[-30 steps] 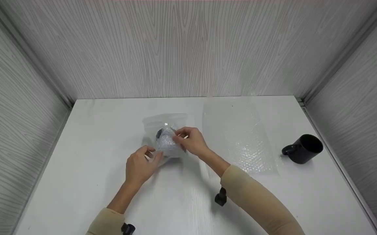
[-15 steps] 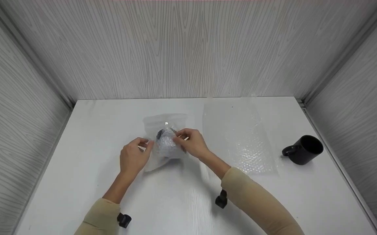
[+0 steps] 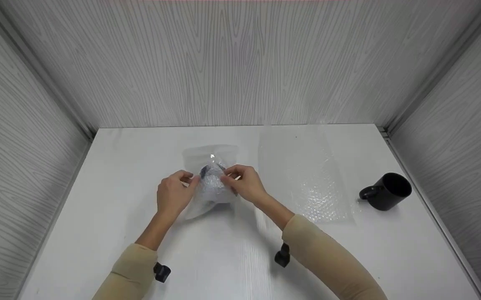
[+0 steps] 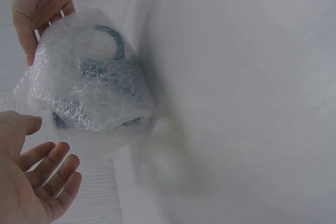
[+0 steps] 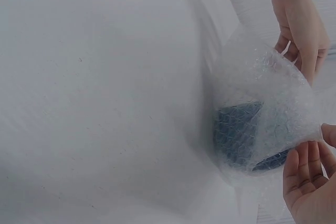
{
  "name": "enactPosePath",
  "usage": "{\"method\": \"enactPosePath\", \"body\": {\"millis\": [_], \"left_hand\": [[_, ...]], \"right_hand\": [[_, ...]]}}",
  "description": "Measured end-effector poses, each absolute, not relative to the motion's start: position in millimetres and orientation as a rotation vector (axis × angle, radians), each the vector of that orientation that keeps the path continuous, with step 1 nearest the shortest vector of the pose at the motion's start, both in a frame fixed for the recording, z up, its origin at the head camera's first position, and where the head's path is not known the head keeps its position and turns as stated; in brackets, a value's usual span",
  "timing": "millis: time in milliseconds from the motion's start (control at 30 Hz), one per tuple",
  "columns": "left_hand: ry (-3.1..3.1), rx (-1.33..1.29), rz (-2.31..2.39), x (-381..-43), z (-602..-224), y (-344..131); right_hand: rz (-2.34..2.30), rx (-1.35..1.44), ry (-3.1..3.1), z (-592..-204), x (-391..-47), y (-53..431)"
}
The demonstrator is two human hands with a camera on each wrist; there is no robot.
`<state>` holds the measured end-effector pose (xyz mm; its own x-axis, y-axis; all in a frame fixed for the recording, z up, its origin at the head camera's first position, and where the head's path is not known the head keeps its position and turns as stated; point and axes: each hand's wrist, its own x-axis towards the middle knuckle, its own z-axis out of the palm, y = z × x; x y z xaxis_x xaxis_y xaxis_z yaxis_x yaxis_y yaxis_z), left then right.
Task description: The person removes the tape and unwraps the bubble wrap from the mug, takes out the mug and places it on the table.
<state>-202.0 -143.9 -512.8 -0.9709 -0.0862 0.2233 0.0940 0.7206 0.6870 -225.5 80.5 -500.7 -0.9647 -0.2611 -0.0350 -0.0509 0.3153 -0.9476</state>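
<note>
A dark mug (image 5: 236, 132) shows through the bubble wrap (image 3: 213, 185) folded around it, left of the table's middle. Its curved handle (image 4: 121, 45) is visible through the layers in the left wrist view. On the right side of the bundle, my right hand (image 3: 244, 181) pinches the wrap's edge between thumb and fingers, near the mug's dark rim. My left hand (image 3: 174, 193) is at the left side, fingertips close to the wrap. In the left wrist view its fingers (image 4: 58, 184) are loosely bent, thumb apart, with nothing between them. Part of the wrap spreads flat behind and in front of the mug.
A flat sheet of bubble wrap (image 3: 307, 175) lies right of the bundle, reaching the back edge of the table. Farther right, a black mug (image 3: 386, 191) rests tilted, handle to the left. Grey wood-grain panels (image 3: 232, 62) close off the back and sides.
My left hand has let go of the wrap's front flap and moved up to the bundle's left side; the flap now lies spread in front. My right hand stays almost in place.
</note>
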Motion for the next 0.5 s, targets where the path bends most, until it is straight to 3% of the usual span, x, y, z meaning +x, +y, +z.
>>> {"method": "enactPosePath", "body": {"millis": [500], "left_hand": [[-2.711, 0.035, -1.125, -207.7, -515.1, -136.8]], "right_hand": [[-1.723, -0.322, 2.406, -503.2, -223.0, 81.7]]}}
